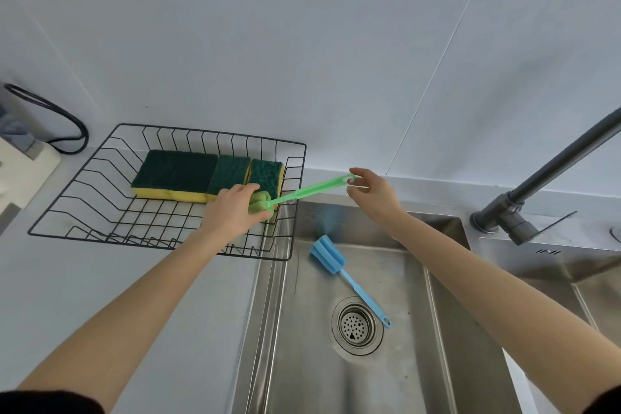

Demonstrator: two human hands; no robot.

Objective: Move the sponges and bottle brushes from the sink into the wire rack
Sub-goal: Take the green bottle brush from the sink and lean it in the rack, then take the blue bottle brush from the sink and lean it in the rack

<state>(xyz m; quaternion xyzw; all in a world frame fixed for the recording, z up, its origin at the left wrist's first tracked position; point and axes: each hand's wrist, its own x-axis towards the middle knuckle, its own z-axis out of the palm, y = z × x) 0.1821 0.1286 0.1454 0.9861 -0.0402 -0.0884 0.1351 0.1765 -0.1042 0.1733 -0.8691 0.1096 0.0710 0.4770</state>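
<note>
A black wire rack (84,198) sits on the counter left of the sink (420,363). Three green-and-yellow sponges (174,175) lie side by side in its far part. A green bottle brush (312,189) hangs over the rack's right rim. My left hand (232,208) grips its foam head just inside the rack, and my right hand (373,193) pinches the loop end of its handle above the sink's back edge. A blue bottle brush (339,265) lies in the sink basin, head towards the rack, handle end beside the drain (357,326).
A dark grey faucet (537,178) rises at the right behind the sink. A black cable (67,118) and a white appliance (23,161) stand at the far left of the counter. A white wall runs behind everything.
</note>
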